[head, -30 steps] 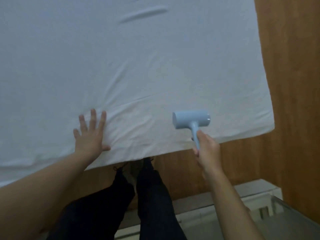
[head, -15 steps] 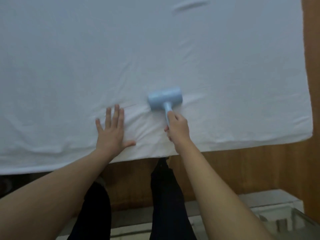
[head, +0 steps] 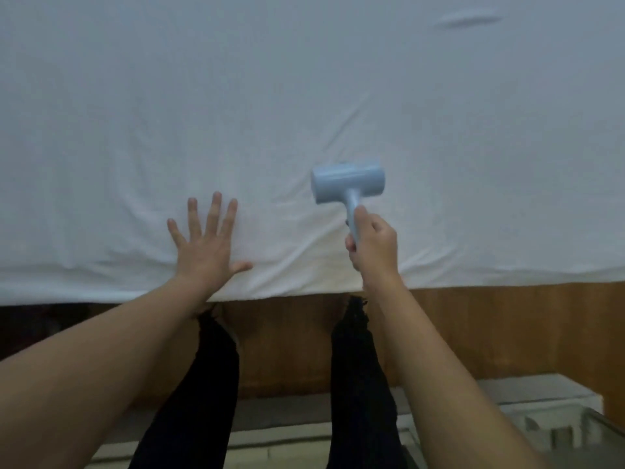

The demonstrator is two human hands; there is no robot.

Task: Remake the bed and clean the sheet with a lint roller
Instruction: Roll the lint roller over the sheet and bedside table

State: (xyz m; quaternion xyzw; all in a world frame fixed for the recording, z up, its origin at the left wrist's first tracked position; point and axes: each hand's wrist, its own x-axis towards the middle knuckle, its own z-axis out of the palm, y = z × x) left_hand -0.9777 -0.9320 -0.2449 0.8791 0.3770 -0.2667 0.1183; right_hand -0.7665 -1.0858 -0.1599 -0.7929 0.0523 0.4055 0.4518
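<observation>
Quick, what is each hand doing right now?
Left hand: open, fingers spread flat on the white sheet.
Right hand: closed around the handle of the blue lint roller.

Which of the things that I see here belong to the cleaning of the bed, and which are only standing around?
Belong to the job:
- white sheet, spread over the bed
- light blue lint roller
- right hand, gripping the roller's handle
- left hand, pressed flat on the sheet

Only standing around:
- wooden bed frame
- glass-topped furniture, lower right
</observation>
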